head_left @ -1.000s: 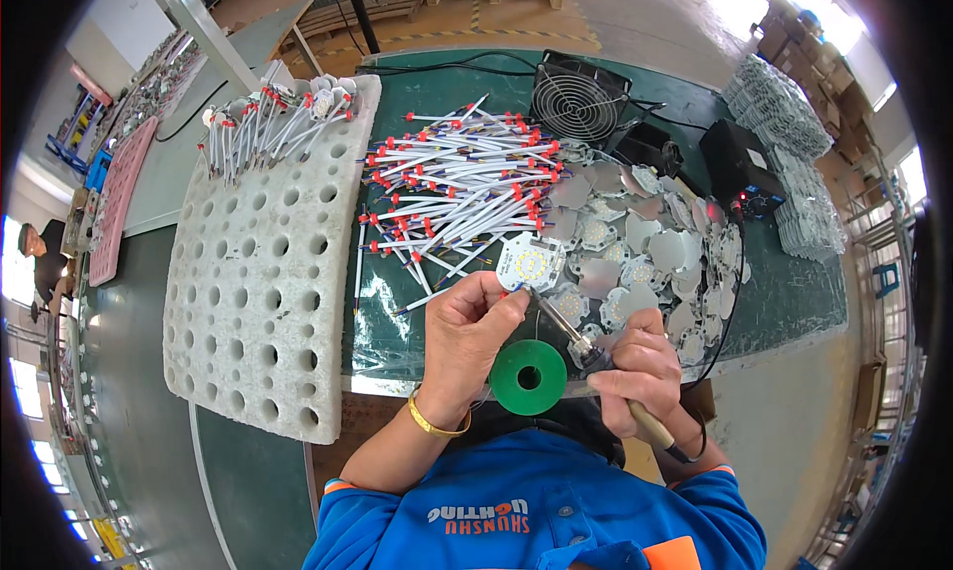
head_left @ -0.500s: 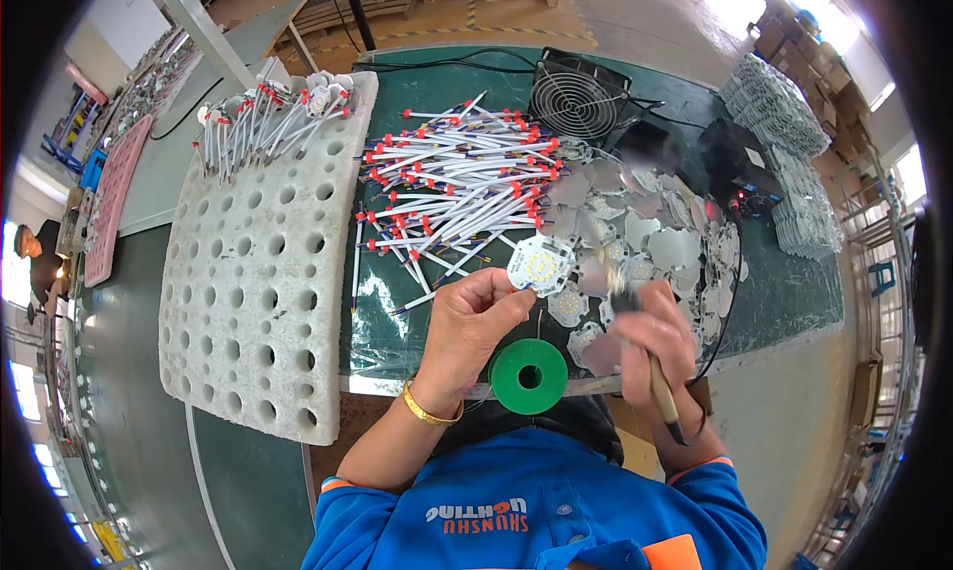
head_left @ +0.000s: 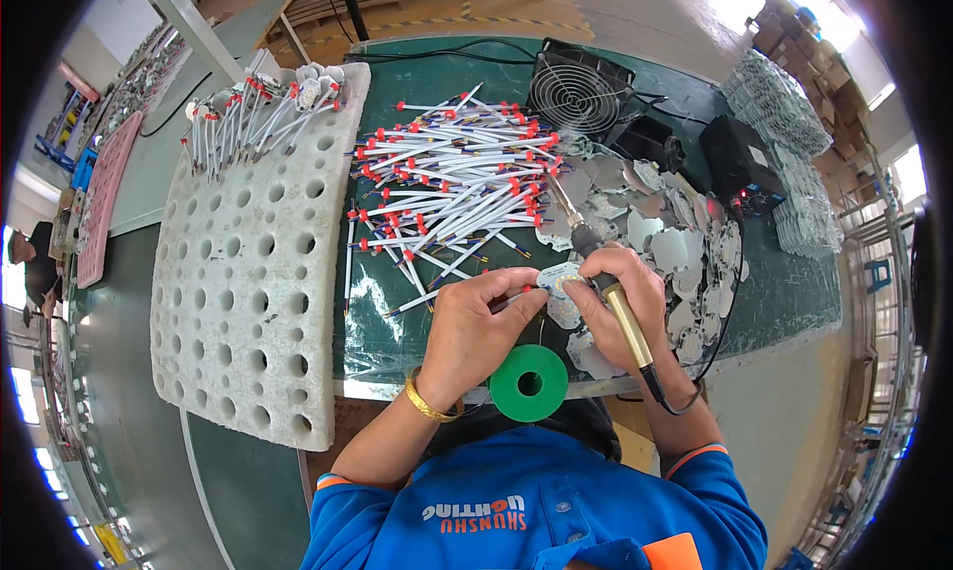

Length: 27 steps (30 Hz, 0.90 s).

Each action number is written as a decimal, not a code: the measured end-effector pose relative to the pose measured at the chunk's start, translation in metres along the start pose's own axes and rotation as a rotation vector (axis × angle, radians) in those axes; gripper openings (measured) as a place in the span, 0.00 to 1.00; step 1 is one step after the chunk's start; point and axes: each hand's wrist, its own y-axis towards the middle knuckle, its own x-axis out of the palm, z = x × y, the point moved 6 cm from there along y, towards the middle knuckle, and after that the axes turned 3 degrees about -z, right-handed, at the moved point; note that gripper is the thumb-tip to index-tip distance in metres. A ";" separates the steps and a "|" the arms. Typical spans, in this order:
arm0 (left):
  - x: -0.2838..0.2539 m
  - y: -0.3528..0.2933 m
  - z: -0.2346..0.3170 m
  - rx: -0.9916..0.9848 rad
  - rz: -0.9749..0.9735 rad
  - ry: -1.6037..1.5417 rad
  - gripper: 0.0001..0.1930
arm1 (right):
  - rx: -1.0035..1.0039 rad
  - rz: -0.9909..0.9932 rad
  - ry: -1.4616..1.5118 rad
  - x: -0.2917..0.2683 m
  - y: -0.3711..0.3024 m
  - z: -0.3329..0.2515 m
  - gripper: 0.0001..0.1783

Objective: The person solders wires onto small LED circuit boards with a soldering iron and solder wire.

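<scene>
From where I'm standing, a green surface (head_left: pixel 784 282) is carrying everything, with a holed white slab (head_left: pixel 243 327) leaning in at left. White, red-collared wires (head_left: pixel 452 168) are lying heaped beside silvery discs (head_left: pixel 675 247). The right hand (head_left: pixel 635 297) is gripping a soldering iron (head_left: pixel 625 322), its thumb also meeting a small pale board (head_left: pixel 561 310) that the left hand (head_left: pixel 476 317) is pinching, between both hands. The iron's tip is pointing toward the wires; a careless wrist turn would be risking scorched sleeves, a loose pinch a slipping board.
</scene>
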 end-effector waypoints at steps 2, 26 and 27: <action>0.001 -0.001 -0.007 -0.059 -0.028 -0.305 0.14 | 0.016 0.067 0.022 0.002 -0.002 -0.004 0.14; 0.012 -0.011 -0.004 -0.171 -0.009 -0.698 0.10 | 0.116 0.379 0.038 0.013 -0.040 -0.003 0.17; 0.011 -0.011 -0.005 -0.173 -0.007 -0.697 0.10 | 0.085 0.361 0.034 0.014 -0.037 -0.006 0.17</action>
